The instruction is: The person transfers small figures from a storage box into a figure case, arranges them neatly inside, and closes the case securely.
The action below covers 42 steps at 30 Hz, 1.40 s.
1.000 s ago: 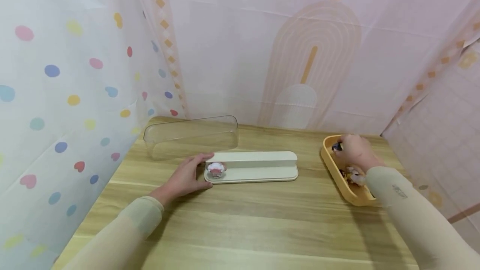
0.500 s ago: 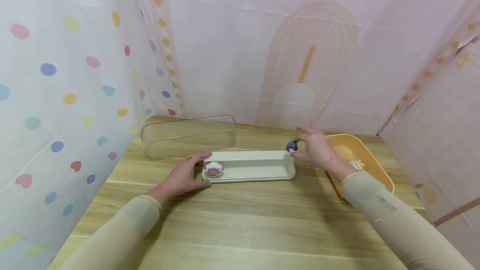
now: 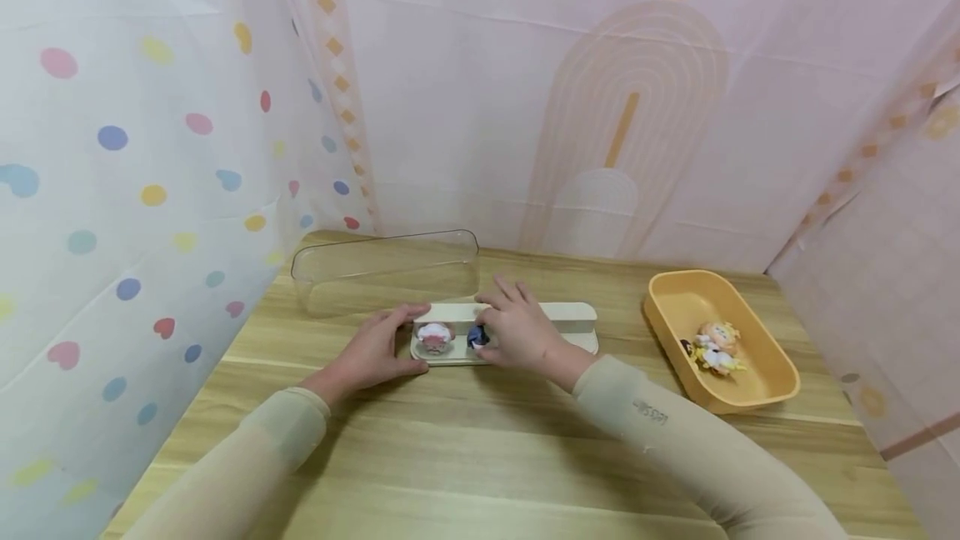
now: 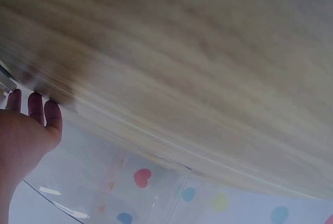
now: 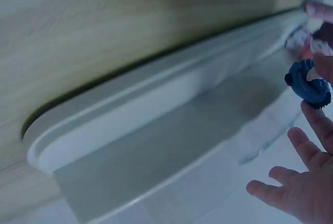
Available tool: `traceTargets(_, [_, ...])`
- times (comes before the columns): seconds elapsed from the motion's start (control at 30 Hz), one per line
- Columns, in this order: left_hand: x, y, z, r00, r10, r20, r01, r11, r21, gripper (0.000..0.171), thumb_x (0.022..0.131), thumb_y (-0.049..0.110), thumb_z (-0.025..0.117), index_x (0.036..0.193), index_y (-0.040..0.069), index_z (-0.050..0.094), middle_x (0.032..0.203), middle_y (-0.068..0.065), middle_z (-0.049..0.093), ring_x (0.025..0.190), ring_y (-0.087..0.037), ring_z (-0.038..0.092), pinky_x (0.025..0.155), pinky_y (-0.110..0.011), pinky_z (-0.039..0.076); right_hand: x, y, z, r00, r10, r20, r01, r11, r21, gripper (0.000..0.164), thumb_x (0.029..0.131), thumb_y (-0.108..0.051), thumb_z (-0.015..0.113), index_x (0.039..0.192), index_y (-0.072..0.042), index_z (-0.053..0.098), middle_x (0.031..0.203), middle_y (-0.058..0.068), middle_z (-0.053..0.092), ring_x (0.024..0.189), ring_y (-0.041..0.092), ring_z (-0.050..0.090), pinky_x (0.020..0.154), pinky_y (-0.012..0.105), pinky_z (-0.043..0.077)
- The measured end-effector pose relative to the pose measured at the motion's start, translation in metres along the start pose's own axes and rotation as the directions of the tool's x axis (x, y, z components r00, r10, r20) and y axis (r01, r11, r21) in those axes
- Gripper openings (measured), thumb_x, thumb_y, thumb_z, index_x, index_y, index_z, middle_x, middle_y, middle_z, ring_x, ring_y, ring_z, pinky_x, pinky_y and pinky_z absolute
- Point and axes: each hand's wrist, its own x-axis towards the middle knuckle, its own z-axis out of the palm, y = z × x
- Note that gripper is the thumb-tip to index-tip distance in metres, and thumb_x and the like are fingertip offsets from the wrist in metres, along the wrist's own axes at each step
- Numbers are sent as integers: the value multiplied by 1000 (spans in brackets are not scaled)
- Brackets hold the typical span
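In the head view, a cream stepped display base [image 3: 573,312] lies lengthwise on the table. My left hand [image 3: 373,352] grips its left end, thumb at the front corner and fingers at the back. A pink-and-white figurine [image 3: 435,338] stands on the lower step by that hand. Just right of it, my right hand [image 3: 521,333] pinches a dark blue figurine [image 3: 476,338] between thumb and finger over the base. The right wrist view shows the blue figurine [image 5: 308,84] held there, other fingers spread. Whether it touches the step is unclear.
A clear plastic cover [image 3: 386,277] stands behind the base at the left. On the right, a yellow-orange tray [image 3: 765,394] holds several small figurines [image 3: 716,347]. Patterned cloth [image 3: 450,107] hangs along the table's back and sides.
My right hand has taken the blue figurine out of the tray and carried it left to the base, beside the pink-and-white one. My left hand has stayed at the base's left end.
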Motion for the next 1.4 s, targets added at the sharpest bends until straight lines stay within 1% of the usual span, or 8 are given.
traceTargets(0.33, [-1, -2, 2, 1000, 15, -6, -15, 1000, 1, 93, 79, 35, 97, 157, 21, 50, 151, -15, 64, 136, -45, 59, 114, -66, 46, 12, -11, 17, 1000, 13, 14, -12, 992, -124, 55, 90, -48, 84, 130, -11, 74, 151, 5, 63, 160, 41, 35, 128, 66, 31])
traceTargets(0.47, [-1, -1, 3, 1000, 23, -13, -23, 1000, -1, 92, 79, 36, 97, 157, 21, 50, 151, -14, 64, 135, -46, 59, 112, -67, 46, 13, -13, 24, 1000, 10, -2, -10, 986, -167, 51, 89, -48, 84, 124, -13, 77, 149, 4, 65, 159, 41, 37, 127, 66, 33])
traceTargets(0.6, [0, -2, 4, 1000, 12, -6, -12, 1000, -12, 92, 79, 33, 97, 157, 23, 49, 150, -13, 64, 135, -44, 59, 113, -66, 46, 12, -14, 29, 999, 5, -35, -11, 987, -162, 38, 90, -45, 85, 113, -16, 79, 146, 3, 67, 158, 41, 39, 126, 66, 35])
traceTargets(0.73, [1, -3, 4, 1000, 19, -9, -19, 1000, -19, 93, 79, 32, 97, 157, 23, 49, 150, -14, 64, 135, -41, 60, 114, -63, 47, 11, -15, 33, 998, -3, -68, -7, 990, -142, 35, 91, -42, 83, 115, -16, 79, 143, 3, 68, 156, 41, 41, 125, 66, 36])
traceTargets(1.07, [0, -4, 3, 1000, 13, -10, -13, 1000, -13, 93, 78, 32, 98, 156, 23, 49, 151, -14, 64, 136, -44, 59, 114, -65, 46, 1, -14, 30, 995, 17, -100, -22, 998, -56, 46, 91, -44, 85, 124, -15, 73, 146, 7, 67, 156, 40, 42, 127, 63, 34])
traceTargets(1.23, [-2, -5, 3, 1000, 3, -15, -3, 1000, -5, 93, 78, 33, 98, 156, 22, 50, 151, -14, 64, 137, -44, 59, 115, -65, 45, -17, 8, 11, 994, 64, -89, -64, 998, 1, 55, 91, -44, 84, 132, -11, 69, 151, 13, 63, 153, 42, 45, 127, 62, 34])
traceTargets(1.33, [-3, -4, 4, 1000, 1, -20, -1, 1000, -3, 92, 78, 33, 98, 156, 22, 50, 151, -14, 64, 137, -45, 59, 115, -66, 45, -35, 39, -4, 983, 92, -161, -83, 995, 61, 53, 91, -34, 85, 130, -2, 68, 144, 21, 66, 143, 45, 54, 121, 64, 42])
traceTargets(1.4, [-3, -3, 5, 1000, -7, -20, 6, 1000, -3, 92, 78, 33, 98, 156, 23, 50, 150, -14, 64, 136, -45, 59, 114, -67, 45, -50, 64, -17, 968, 167, -189, -150, 984, 100, 50, 93, -29, 83, 131, 1, 68, 139, 24, 68, 135, 46, 60, 116, 63, 46])
